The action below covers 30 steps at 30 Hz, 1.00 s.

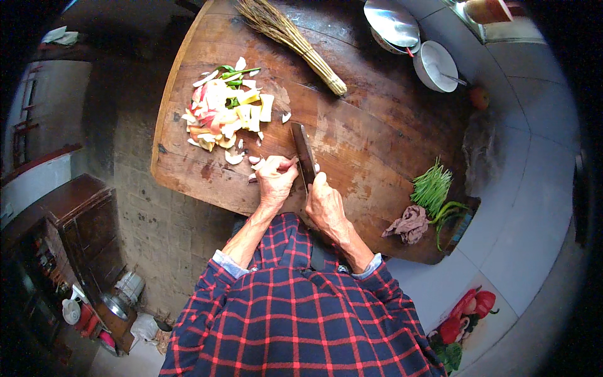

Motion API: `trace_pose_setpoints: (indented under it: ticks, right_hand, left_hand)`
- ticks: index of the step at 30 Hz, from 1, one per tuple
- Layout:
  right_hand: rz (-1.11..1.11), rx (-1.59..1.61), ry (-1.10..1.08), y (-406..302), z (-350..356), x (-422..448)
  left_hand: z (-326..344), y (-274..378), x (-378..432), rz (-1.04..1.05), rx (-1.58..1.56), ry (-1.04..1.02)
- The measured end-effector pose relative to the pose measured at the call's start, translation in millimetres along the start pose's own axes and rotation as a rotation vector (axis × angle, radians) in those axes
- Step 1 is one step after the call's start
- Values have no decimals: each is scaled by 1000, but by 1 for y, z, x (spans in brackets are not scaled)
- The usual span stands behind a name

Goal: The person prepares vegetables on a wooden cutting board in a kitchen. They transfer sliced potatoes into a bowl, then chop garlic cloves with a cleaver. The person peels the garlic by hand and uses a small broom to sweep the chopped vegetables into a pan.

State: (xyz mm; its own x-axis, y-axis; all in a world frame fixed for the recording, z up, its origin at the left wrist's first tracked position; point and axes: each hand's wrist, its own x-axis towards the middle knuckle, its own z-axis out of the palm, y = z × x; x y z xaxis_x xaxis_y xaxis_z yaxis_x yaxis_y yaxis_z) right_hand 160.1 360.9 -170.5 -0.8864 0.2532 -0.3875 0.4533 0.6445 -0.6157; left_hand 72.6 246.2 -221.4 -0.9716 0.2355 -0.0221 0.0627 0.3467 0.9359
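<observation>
In my right hand [326, 202] is a kitchen knife [304, 153] with a broad dark blade, held on edge over the wooden table [367, 155]. My left hand [274, 177] is just left of the blade, thumb and fingers pinched around a small pale piece, perhaps a garlic clove. Several garlic cloves [255, 160] lie beside that hand. Beyond it, to the left, is a pile of cut vegetables [226, 110], with white, yellow and reddish pieces and some green pepper. A loose white piece [286, 117] rests near the knife's tip.
A straw whisk broom [301, 45] lies at the far side. Back right are a metal-covered bowl [393, 28] and a white bowl [435, 66] with a spoon. Chopped green stalks [432, 187], a crumpled cloth [410, 225] and green chilies [445, 217] sit at the right corner.
</observation>
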Motion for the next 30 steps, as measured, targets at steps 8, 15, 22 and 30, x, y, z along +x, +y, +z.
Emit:
trace_pose_setpoints:
  ticks: [8, 15, 22, 30]
  right_hand:
    - [-45, -36, 23, 4, 3, 0]
    - [-39, -38, 10, 1, 3, 0]
    - [-75, 27, 140, 3, 6, 0]
    - [-154, 194, 152, -5, -33, 9]
  left_hand:
    - [-15, 9, -17, -45, 154, -78]
    - [-9, 14, 2, 261, 491, -190]
    - [-14, 4, -20, 142, 404, -256]
    - [-4, 8, -45, -41, 256, -267]
